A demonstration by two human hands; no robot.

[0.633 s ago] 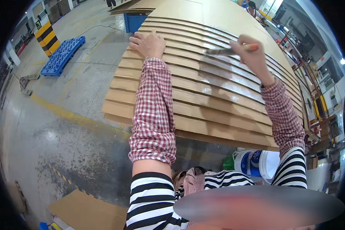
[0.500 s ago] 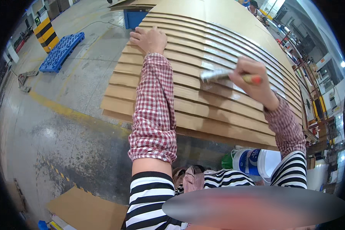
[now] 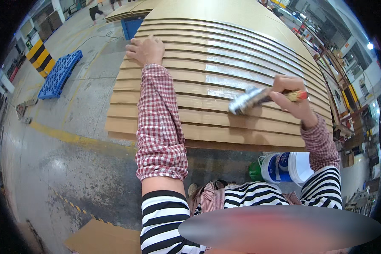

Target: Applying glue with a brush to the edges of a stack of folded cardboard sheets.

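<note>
Several flat cardboard sheets (image 3: 156,101) lie overlapped in steps, their edges forming rows. A shiny wet-looking band (image 3: 228,70) crosses the middle and right of the upper rows. My left hand (image 3: 147,50) rests on the left ends of the upper rows, fingers apart, holding nothing. My right hand (image 3: 290,94) is closed around the handle of a wide flat brush (image 3: 246,101), whose handle end is red. The whitish bristles, blurred by motion, are over the lower rows just below the shiny band; whether they touch the cardboard I cannot tell.
A white and blue bucket (image 3: 279,167) and a green one (image 3: 255,170) stand below the stack's near edge. On the left floor lie a blue pallet (image 3: 60,75) and a striped pillar (image 3: 41,58). Metal racking (image 3: 326,74) runs along the right. A person (image 3: 96,12) is far left.
My right hand has moved the brush down toward the nearer rows, and the shiny band now reaches lower. The left hand still rests on the sheets. The whole view has shifted somewhat.
</note>
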